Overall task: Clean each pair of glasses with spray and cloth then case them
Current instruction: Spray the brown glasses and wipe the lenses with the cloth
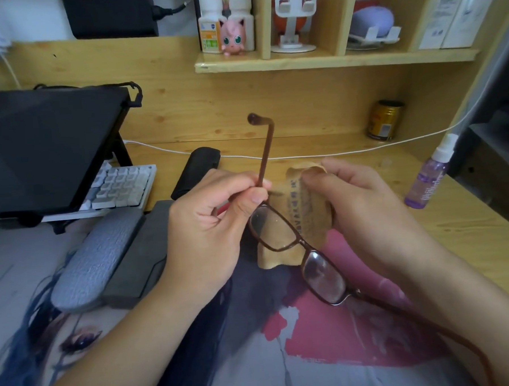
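Observation:
Brown-framed glasses (301, 243) hang in the air over the desk mat, arms unfolded, one arm pointing up. My left hand (210, 224) pinches that arm near the hinge. A tan cleaning cloth (304, 211) with printed text lies behind the upper lens, and my right hand (363, 207) grips it from the right. A purple spray bottle (429, 177) with a white nozzle stands on the desk at the right. A black glasses case (194, 171) lies behind my left hand, partly hidden.
A laptop on a stand (47, 144) and a white keyboard (120, 185) fill the left. A grey wrist rest (94, 257) lies beside them. A gold can (385, 121) stands at the back. A white cable (304, 155) crosses the desk. A shelf (329, 61) hangs above.

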Motion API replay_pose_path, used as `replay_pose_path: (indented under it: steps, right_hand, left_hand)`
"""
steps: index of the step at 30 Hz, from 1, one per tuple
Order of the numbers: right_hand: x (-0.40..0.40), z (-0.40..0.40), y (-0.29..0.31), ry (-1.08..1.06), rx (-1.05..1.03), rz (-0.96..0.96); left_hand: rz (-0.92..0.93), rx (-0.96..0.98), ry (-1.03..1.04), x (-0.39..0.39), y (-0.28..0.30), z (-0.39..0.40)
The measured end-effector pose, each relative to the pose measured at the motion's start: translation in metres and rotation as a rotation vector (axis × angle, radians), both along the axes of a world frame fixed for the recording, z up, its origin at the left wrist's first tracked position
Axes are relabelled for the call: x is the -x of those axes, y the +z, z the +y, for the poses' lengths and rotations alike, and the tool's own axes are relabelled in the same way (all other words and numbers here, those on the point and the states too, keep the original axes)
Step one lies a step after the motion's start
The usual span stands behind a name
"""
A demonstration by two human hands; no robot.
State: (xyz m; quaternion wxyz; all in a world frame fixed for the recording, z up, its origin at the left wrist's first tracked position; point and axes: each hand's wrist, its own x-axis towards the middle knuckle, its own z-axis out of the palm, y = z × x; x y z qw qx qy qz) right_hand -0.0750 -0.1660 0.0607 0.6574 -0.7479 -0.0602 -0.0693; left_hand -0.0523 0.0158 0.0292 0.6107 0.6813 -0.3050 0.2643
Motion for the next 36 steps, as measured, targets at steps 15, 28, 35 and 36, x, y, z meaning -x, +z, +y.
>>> replay_pose_path:
  steps: [15, 28, 35, 36]
  right_hand:
    - [0.011, -0.008, 0.012, 0.460, -0.112, 0.257]
    - [0.015, -0.007, 0.006, 0.781, -0.044, 0.463]
    - [0.011, 0.006, -0.005, 0.621, -0.076, 0.439]
    - [0.012, 0.006, -0.006, 0.613, -0.110, 0.437]
  left_hand:
    - [-0.079, -0.092, -0.034, 0.002, -0.001, 0.000]
    - [-0.085, -0.180, -0.198, 0.001, 0.002, 0.001]
    - [0.040, -0.143, -0.198, 0.003, 0.003, -0.001]
    - [0.042, -0.142, -0.191, 0.003, 0.003, -0.001]
